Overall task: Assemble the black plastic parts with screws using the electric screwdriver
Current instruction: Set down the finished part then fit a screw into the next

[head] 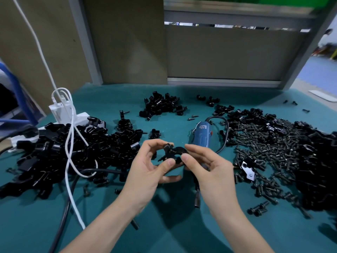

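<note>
- The left hand (145,172) and the right hand (209,167) together pinch a small black plastic clamp-shaped part (173,154), thumbs and forefingers closed on it, above the teal felt-covered bench (173,225).
- The blue-bodied corded electric screwdriver (201,135) lies untouched on the bench just behind the right hand; every other place below is given from it.
- Right of the screwdriver spreads a wide heap of loose black screws (269,152); left of it sits a large pile of black plastic parts (73,152); behind it lies a smaller pile of black pieces (162,105).
- Risk, as I judge it: the held pieces could slip out of line before a screw goes in, since only fingertips steady them.
- A white cable (70,161) and a black cord (94,170) loop across the parts left of the screwdriver and could snag a reaching hand or drag parts off the pile.
- Hard to tell: whether the held part is one piece or two, and whether a screw is seated in it; the fingers cover its lower side.
- The screwdriver's tip is hidden behind the right hand.
</note>
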Demonstrator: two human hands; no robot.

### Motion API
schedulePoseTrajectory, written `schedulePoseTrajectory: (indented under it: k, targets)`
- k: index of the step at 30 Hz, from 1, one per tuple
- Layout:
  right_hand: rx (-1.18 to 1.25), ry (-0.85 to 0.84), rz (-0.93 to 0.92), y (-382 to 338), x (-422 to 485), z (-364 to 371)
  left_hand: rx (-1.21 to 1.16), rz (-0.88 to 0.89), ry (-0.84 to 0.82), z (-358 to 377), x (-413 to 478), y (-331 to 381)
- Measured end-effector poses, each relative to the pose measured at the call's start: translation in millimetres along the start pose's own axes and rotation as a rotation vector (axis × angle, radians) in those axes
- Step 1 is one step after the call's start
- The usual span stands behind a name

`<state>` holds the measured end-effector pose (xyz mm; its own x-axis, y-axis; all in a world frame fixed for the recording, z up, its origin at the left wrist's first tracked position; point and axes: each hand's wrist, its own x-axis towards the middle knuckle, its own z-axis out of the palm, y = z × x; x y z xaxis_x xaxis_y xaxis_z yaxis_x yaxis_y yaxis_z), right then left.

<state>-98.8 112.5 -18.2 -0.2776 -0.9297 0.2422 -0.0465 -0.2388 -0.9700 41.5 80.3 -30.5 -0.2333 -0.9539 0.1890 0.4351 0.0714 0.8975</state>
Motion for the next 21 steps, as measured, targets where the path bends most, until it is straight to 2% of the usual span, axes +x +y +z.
schedulePoseTrajectory:
  k: [6,11,14,21]
  targets:
    - [0.065,0.006,-0.052,-2,-4,4,0.014,-0.026,-0.022,1,-4,2]
    - [0.093,-0.065,-0.056,-3,-3,3,0.23,0.052,0.038,-1,-2,0]
    - [0.153,-0.114,-0.023,-4,-1,-1,0.275,0.097,0.05,-2,-1,-3]
    - [-0.037,-0.142,-0.128,-2,6,-7,0.558,0.109,0.023,-8,-1,-1]
